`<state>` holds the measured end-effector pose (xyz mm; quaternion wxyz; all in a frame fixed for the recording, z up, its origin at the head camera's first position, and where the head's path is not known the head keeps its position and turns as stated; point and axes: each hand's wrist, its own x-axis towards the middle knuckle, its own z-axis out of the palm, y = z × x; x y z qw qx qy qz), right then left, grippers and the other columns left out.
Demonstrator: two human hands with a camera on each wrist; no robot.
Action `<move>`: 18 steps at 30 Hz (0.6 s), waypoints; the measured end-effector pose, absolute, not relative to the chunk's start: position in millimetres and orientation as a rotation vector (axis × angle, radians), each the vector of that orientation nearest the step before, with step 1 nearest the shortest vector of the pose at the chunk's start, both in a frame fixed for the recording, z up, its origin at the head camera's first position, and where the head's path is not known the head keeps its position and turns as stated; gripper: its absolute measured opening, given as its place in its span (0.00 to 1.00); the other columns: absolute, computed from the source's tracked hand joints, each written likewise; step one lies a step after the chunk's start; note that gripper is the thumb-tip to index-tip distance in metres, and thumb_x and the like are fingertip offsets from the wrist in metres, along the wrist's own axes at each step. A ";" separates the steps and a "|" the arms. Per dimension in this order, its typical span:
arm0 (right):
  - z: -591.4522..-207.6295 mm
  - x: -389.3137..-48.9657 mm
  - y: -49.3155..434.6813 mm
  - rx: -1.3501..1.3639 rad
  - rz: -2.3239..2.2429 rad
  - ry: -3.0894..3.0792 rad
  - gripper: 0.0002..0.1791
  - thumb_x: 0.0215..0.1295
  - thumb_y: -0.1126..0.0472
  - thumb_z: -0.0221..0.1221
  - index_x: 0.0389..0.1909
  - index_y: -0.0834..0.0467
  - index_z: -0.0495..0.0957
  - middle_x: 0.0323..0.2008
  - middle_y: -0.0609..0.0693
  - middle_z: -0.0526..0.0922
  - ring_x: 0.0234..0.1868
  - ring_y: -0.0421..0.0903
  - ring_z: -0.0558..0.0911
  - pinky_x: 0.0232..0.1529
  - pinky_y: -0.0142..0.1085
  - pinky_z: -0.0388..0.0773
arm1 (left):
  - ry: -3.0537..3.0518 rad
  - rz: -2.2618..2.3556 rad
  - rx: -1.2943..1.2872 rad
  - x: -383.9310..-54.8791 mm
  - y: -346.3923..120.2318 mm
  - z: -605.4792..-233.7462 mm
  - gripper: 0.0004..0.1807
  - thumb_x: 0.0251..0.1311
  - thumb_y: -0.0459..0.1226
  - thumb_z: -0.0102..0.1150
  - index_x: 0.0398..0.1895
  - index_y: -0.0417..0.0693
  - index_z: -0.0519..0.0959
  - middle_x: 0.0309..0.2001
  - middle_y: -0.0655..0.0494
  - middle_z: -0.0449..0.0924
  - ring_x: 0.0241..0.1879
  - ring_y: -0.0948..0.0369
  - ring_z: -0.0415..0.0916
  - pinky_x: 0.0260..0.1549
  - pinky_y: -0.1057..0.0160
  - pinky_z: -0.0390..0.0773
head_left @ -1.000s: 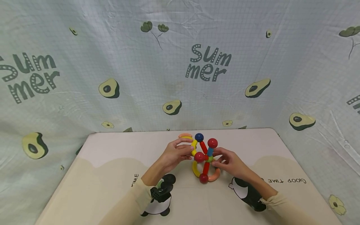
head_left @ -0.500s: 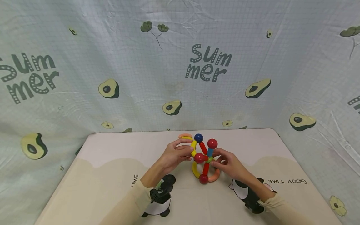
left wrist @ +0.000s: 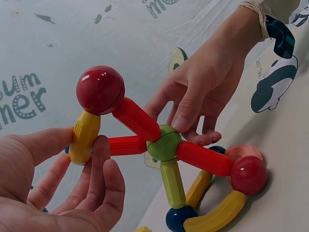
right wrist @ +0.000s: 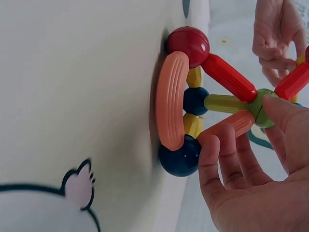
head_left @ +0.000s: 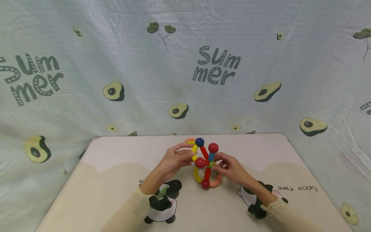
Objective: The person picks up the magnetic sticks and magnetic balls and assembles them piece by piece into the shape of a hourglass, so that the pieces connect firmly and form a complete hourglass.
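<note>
A magnetic stick-and-ball structure stands at the middle of the table. My left hand (head_left: 174,160) pinches a short yellow curved stick (left wrist: 84,137) between thumb and fingers. That stick meets a red ball (left wrist: 100,90) at one end; a navy ball (head_left: 199,142) is at its other end. My right hand (head_left: 233,168) grips the green centre ball (right wrist: 263,108), thumb on it and fingers beside an orange stick (right wrist: 229,126). Red sticks (left wrist: 137,118) radiate from the green ball. Below is a ring with a red ball (right wrist: 188,46), navy balls and curved sticks. Another red ball (head_left: 213,148) tops a blue stick (head_left: 211,157).
Behind my left hand, an orange curved stick (head_left: 190,140) and a yellow one lie at the table's back edge. The table (head_left: 116,187) has a printed panda cover. A patterned curtain (head_left: 139,80) hangs behind it and at both sides.
Both hands and the structure have shifted slightly left over the last half second. The hold of each hand looks the same as before.
</note>
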<state>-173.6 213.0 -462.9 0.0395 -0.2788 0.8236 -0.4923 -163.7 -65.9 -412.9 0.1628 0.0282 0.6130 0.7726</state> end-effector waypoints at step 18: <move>-458.9 -183.0 163.6 -0.920 -1.475 2.459 0.20 0.69 0.60 0.67 0.59 0.54 0.77 0.52 0.54 0.84 0.40 0.46 0.82 0.41 0.35 0.81 | 1.862 2.191 0.021 -155.5 -111.6 -411.2 0.25 0.70 0.36 0.64 0.67 0.42 0.73 0.51 0.45 0.84 0.43 0.54 0.83 0.48 0.61 0.83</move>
